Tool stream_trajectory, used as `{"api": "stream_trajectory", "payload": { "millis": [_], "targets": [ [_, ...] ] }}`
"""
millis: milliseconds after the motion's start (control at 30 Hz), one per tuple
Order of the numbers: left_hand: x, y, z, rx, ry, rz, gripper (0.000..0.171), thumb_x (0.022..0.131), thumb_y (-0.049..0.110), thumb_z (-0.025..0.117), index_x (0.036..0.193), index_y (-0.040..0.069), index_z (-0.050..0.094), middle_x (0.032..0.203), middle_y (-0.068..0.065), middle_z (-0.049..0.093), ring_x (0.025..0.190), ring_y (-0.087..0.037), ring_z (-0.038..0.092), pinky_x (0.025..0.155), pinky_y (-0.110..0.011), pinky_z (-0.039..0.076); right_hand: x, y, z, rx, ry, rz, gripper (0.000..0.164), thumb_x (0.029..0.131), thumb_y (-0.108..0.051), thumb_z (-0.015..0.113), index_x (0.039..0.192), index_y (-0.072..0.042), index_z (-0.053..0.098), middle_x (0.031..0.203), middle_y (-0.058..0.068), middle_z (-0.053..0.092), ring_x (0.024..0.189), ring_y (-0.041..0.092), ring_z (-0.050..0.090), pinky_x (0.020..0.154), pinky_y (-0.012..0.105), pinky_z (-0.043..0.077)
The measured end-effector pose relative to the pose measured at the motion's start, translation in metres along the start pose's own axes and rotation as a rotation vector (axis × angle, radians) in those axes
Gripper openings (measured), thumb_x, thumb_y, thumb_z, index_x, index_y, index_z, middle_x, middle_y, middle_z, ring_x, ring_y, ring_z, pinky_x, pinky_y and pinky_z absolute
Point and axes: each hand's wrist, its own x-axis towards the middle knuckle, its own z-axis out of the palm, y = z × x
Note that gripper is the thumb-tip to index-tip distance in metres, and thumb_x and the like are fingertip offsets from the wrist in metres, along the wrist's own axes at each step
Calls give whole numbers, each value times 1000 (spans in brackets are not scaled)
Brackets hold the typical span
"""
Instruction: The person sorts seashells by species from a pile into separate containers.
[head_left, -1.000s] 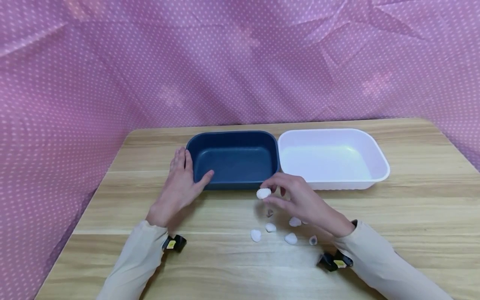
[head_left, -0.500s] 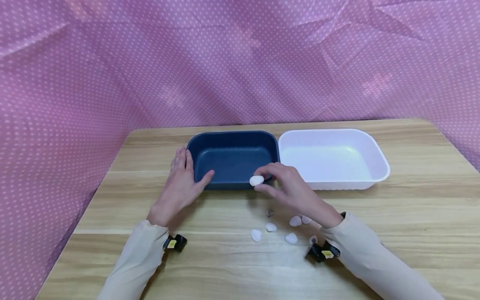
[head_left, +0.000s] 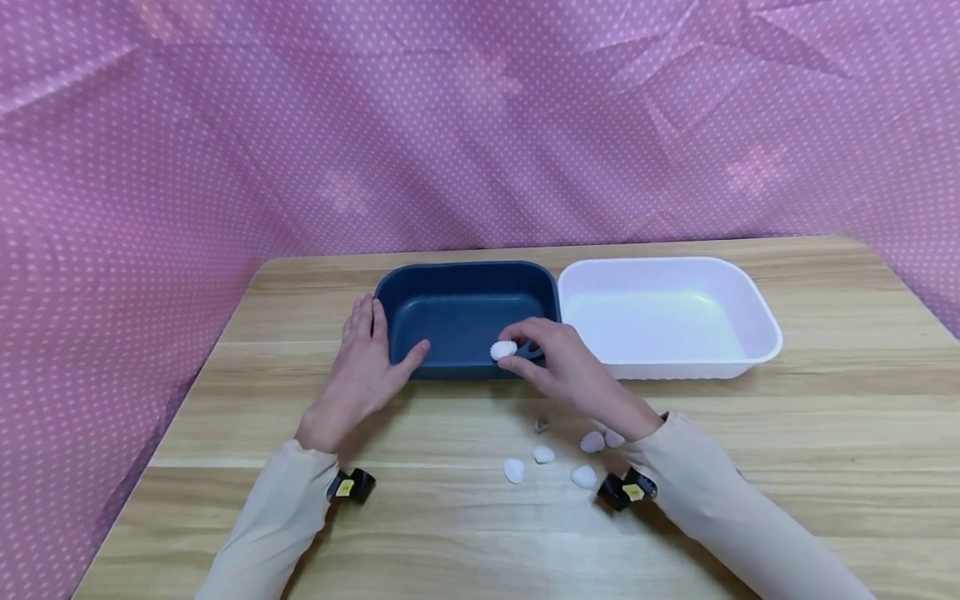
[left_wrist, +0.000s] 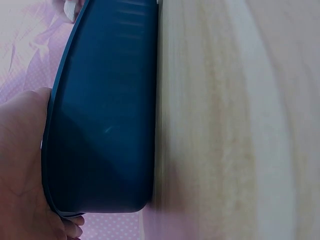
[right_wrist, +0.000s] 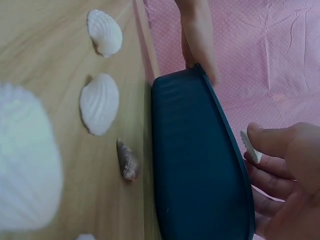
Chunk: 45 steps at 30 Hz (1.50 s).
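Note:
My right hand (head_left: 558, 358) pinches a white ribbed seashell (head_left: 503, 350) between thumb and fingertips, above the front rim of the dark blue bin (head_left: 450, 372). In the right wrist view this shell (right_wrist: 251, 146) is seen edge-on beside the bin's rim. My left hand (head_left: 358, 375) rests on the bin's front left corner. Its fingers lie straight along the left side, with the thumb over the front rim. Several shells lie on the table in front of the bin, among them a white shell (head_left: 513, 471) and a small brownish spiral shell (right_wrist: 128, 162).
A white bin (head_left: 675, 369) stands directly right of the blue one. Both are on a wooden table (head_left: 420, 533), near its far edge. A pink dotted cloth (head_left: 480, 125) hangs behind and at the sides.
My right hand has carried the pinched shell left and away from me, from in front of the blue bin to above its front rim. My left hand has stayed in place.

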Motion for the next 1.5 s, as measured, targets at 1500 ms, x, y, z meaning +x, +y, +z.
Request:
{"api": "stream_trajectory", "payload": {
  "millis": [1500],
  "targets": [
    [-1, 1, 0, -12, -4, -13, 104, 91, 71, 35, 151, -8, 2, 159, -25, -2, 147, -34, -6, 117, -51, 7, 65, 5, 24, -372, -335, 540, 14, 91, -23, 66, 100, -13, 71, 99, 2, 64, 89, 18, 57, 77, 39, 53]
  ]
}}
